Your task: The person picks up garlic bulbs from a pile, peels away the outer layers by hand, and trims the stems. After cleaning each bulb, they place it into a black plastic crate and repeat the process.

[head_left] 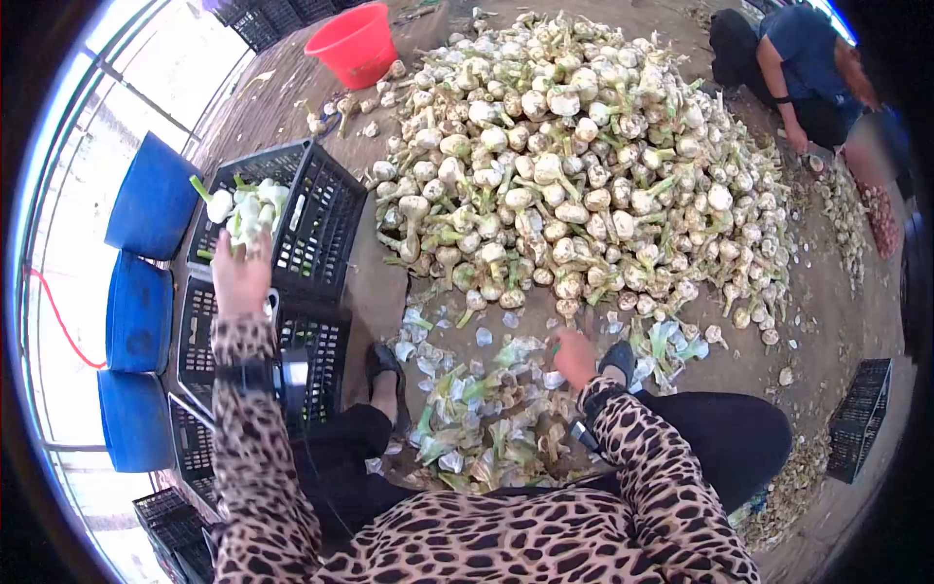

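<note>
My left hand (243, 277) reaches over a black plastic crate (326, 219) on the left. Its fingers are closed around a whitish garlic bulb, partly hidden by the hand, among other cleaned garlic bulbs (255, 202) with green stems. My right hand (574, 358) is curled shut in front of me, low over the ground at the near edge of a big garlic heap (545, 165). A small green bit shows by its thumb; what it holds cannot be made out. Loose peeled skins (486, 419) lie between my feet.
More black crates (311, 341) stand along my left, beside blue tubs (138, 311). A red bucket (352, 47) sits behind the crates. At the upper right another person (808, 68) crouches by the heap. A black crate (860, 419) rests at the far right.
</note>
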Demonstrator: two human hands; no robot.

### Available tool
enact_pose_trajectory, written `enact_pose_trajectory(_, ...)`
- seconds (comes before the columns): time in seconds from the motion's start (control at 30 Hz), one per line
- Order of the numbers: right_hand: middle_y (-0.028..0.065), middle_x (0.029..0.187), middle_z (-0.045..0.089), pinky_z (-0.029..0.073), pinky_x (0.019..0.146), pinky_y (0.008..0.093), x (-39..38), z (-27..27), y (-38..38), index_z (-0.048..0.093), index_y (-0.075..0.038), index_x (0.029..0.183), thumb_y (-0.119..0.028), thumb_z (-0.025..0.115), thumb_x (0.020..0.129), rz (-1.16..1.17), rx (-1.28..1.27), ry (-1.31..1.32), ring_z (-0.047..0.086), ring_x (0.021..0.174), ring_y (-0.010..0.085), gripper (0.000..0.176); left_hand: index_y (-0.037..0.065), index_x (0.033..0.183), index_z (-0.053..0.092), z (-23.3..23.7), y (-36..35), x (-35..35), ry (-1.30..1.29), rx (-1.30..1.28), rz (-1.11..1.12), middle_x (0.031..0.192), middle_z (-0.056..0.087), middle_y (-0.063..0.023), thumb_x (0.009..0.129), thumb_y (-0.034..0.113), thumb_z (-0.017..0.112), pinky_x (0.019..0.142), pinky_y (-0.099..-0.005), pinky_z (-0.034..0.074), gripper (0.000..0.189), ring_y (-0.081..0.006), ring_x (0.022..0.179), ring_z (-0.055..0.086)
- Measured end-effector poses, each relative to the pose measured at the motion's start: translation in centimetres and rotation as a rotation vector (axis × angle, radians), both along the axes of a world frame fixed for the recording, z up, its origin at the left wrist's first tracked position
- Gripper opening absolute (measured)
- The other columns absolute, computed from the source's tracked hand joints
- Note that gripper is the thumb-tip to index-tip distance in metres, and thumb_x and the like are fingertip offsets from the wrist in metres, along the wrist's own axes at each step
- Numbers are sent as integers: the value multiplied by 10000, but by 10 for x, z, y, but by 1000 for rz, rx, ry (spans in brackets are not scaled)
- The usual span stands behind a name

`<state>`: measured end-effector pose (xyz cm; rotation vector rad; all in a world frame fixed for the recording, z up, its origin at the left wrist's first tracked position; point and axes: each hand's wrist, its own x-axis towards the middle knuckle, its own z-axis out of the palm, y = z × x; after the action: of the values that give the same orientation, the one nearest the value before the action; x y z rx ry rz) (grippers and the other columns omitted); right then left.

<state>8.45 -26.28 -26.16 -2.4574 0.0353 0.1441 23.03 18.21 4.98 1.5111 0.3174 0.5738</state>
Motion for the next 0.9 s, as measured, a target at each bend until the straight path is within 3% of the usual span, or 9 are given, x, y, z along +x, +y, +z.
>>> enact_pose_trajectory(0.03, 211, 928, 634, 482, 749, 450, 13, 4, 0, 621, -22, 1039, -91, 537, 750, -76, 18, -6, 604, 858, 374, 309, -71, 1111, 487, -3, -6, -9, 5, -617, -15, 1169, 471, -239, 929, 159, 519, 911, -388, 513, 295, -327, 1073, 521)
enact_pose_trajectory(0.1, 209, 926, 638, 485, 746, 451, 50, 32, 3, 588, 0, 1088, -88, 543, 771, -218, 44, -19, 606, 850, 374, 332, -55, 1049, 514, -7, -45, -50, 49, -902, -210, 1090, 521, -228, 927, 96, 499, 865, -357, 533, 195, -307, 1027, 549)
enact_pose_trajectory(0.3, 214, 926, 644, 498, 707, 448, 130, 16, 24, 582, 20, 1097, -231, 576, 842, -303, 40, 552, 622, 805, 364, 358, 5, 1153, 482, -18, -147, -138, 346, -879, -280, 1090, 559, -135, 913, 52, 485, 848, -337, 523, 244, -244, 1003, 569)
enact_pose_trajectory(0.33, 200, 900, 655, 511, 679, 440, 135, 3, 25, 631, 0, 1007, -252, 548, 867, -99, -226, 377, 638, 764, 339, 300, 12, 1174, 465, -17, -152, -149, 452, -829, -276, 1098, 552, -135, 905, 57, 499, 847, -333, 520, 274, -246, 997, 568)
enact_pose_trajectory(0.43, 182, 843, 659, 516, 668, 436, 130, 1, 23, 660, -14, 875, -210, 519, 869, -106, -296, 100, 644, 750, 330, 242, 39, 1218, 440, -24, -154, -181, 699, -637, -358, 1133, 516, -107, 886, 38, 510, 811, -297, 496, 340, -212, 977, 563)
enact_pose_trajectory(0.5, 179, 807, 643, 510, 687, 440, 126, 18, 26, 641, -45, 919, -169, 486, 872, 87, -391, 215, 639, 810, 328, 204, 38, 1230, 430, -41, -152, -199, 805, -483, -436, 1133, 516, -108, 893, 41, 500, 813, -288, 483, 343, -199, 982, 560)
enact_pose_trajectory(0.57, 227, 897, 634, 504, 678, 438, 106, 44, 29, 617, -37, 988, -198, 496, 883, 164, -298, 74, 632, 848, 332, 227, 40, 1294, 382, -64, -148, -204, 849, -479, -502, 1166, 513, -108, 918, 75, 493, 846, -286, 470, 393, -195, 1001, 552)
enact_pose_trajectory(0.77, 87, 905, 632, 472, 627, 293, 53, 162, 70, 588, -29, 1062, -213, 599, 878, 154, 765, 642, 606, 780, 175, 261, 49, 1380, 306, -111, -156, -191, 754, -796, -534, 1264, 488, -97, 970, 220, 443, 964, -392, 413, 465, -238, 1156, 477)
enact_pose_trajectory(0.9, 15, 966, 576, 455, 636, 235, 20, 209, 86, 515, -38, 1162, -198, 621, 875, 146, 1138, 598, 542, 794, 108, 345, 68, 1371, 338, -76, -160, -189, 573, -1052, -723, 1282, 481, -93, 967, 266, 439, 978, -398, 402, 461, -260, 1162, 490)
